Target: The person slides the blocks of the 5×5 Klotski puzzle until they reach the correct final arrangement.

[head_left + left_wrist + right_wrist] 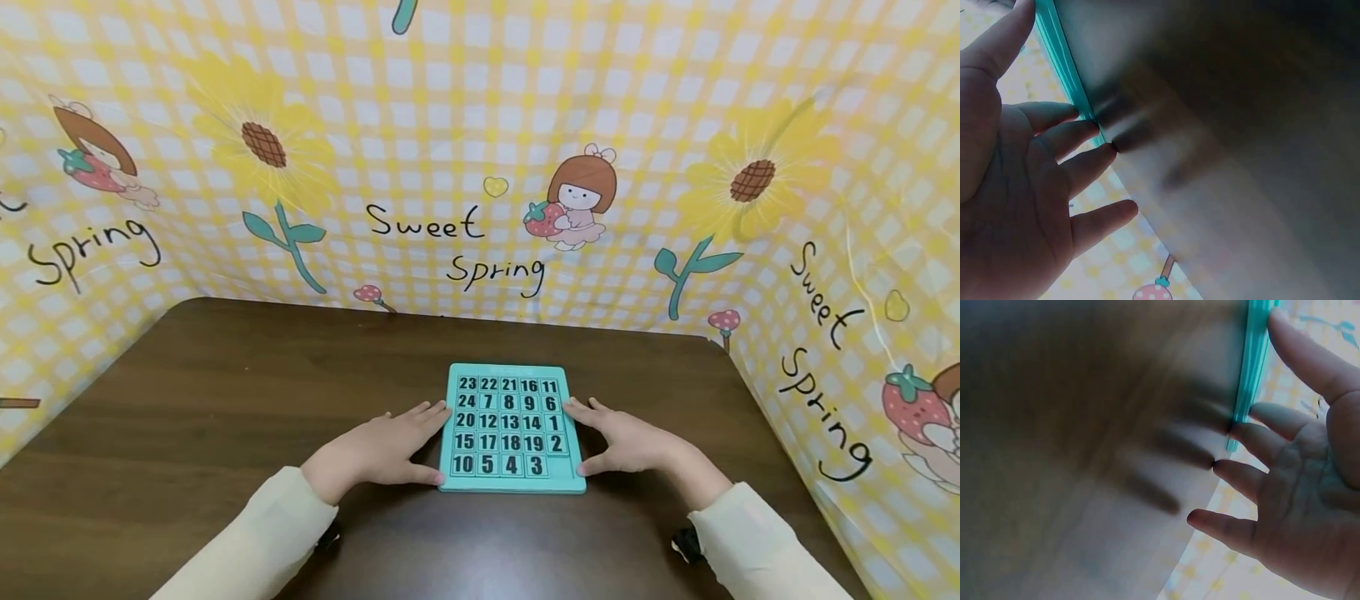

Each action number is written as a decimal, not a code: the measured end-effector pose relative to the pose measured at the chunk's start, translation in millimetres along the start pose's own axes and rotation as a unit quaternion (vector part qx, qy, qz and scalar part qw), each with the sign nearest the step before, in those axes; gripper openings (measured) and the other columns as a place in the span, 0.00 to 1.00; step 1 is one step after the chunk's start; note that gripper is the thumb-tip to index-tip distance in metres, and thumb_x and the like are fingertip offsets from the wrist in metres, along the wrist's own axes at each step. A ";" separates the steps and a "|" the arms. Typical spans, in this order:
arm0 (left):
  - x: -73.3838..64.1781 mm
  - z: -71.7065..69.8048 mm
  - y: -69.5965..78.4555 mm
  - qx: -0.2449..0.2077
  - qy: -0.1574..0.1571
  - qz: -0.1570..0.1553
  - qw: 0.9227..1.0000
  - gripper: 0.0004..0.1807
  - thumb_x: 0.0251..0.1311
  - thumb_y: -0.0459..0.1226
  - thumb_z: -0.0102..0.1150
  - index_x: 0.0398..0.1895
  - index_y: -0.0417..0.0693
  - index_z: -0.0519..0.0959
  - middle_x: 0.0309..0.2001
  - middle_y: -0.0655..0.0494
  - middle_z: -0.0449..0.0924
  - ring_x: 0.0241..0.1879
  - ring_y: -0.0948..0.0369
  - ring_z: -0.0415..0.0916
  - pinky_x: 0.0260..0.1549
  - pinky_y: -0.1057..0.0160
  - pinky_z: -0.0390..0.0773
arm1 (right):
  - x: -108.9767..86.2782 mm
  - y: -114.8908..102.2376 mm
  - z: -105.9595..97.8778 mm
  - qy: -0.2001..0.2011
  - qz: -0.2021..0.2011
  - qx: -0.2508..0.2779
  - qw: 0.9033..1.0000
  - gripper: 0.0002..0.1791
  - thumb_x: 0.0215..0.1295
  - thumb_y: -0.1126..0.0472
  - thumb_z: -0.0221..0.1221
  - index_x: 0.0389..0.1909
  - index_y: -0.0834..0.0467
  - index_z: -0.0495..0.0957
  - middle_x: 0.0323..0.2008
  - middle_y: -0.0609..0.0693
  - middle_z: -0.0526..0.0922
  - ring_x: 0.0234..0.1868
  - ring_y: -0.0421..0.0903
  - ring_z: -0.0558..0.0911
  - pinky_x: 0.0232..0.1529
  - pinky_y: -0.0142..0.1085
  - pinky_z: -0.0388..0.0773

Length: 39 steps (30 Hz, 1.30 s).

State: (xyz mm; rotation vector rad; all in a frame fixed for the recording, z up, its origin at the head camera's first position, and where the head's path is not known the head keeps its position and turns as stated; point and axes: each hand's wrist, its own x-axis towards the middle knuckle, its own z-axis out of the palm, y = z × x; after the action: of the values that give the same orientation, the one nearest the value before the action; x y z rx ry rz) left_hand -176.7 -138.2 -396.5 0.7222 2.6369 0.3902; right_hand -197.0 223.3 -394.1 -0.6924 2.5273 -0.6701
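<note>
A turquoise number slide puzzle [510, 423] lies flat on the table, its square tiles printed with black numbers. Its bottom right corner has a gap beside tile 3 and below tile 2. At the puzzle's left edge, my left hand [386, 446] touches the frame with its fingertips and thumb, the fingers spread and nearly straight. Mirroring it, my right hand [626, 440] has its fingertips and thumb at the right edge. Both wrist views show the puzzle's thin side [1063, 62] against the fingertips, with the little fingers standing off it; the numbered face is hidden there.
The dark brown wooden table [225, 417] extends on both sides of the puzzle. A yellow-and-white checked cloth [420, 142] with sunflowers and "Sweet Spring" lettering rises behind the table and along its sides. Small black objects [686, 543] sit under the wrists, partly covered by pale sleeves.
</note>
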 end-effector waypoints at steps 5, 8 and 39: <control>-10.0 -3.5 -6.5 -0.022 0.003 0.005 1.000 0.52 0.58 0.58 0.64 0.79 0.47 0.52 0.80 0.51 0.48 0.80 0.50 0.44 0.69 0.31 0.54 | 0.9 -11.5 7.6 0.008 0.001 0.000 1.000 0.51 0.60 0.52 0.69 0.78 0.58 0.52 0.79 0.57 0.50 0.79 0.65 0.42 0.72 0.63 0.53; -16.1 -3.3 -9.1 -0.025 0.002 0.007 1.000 0.53 0.58 0.58 0.65 0.79 0.47 0.52 0.80 0.51 0.48 0.80 0.50 0.45 0.68 0.30 0.54 | -0.2 -17.0 12.1 0.010 0.002 0.001 1.000 0.50 0.60 0.53 0.69 0.78 0.59 0.52 0.79 0.56 0.50 0.79 0.65 0.42 0.73 0.63 0.52; -45.6 -8.2 -25.2 -0.039 0.023 0.022 0.999 0.58 0.55 0.66 0.61 0.80 0.44 0.49 0.81 0.46 0.44 0.78 0.43 0.45 0.64 0.26 0.55 | 8.8 -57.2 35.7 0.020 0.027 -0.114 0.993 0.49 0.58 0.42 0.68 0.77 0.47 0.57 0.79 0.50 0.54 0.80 0.60 0.46 0.63 0.68 0.65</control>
State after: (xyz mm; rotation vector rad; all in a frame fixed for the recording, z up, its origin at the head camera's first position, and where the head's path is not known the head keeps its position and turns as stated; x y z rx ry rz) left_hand -154.7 -184.8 -385.3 0.7547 2.6351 0.5259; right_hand -165.4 163.1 -393.3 -0.6911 2.6761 -0.3828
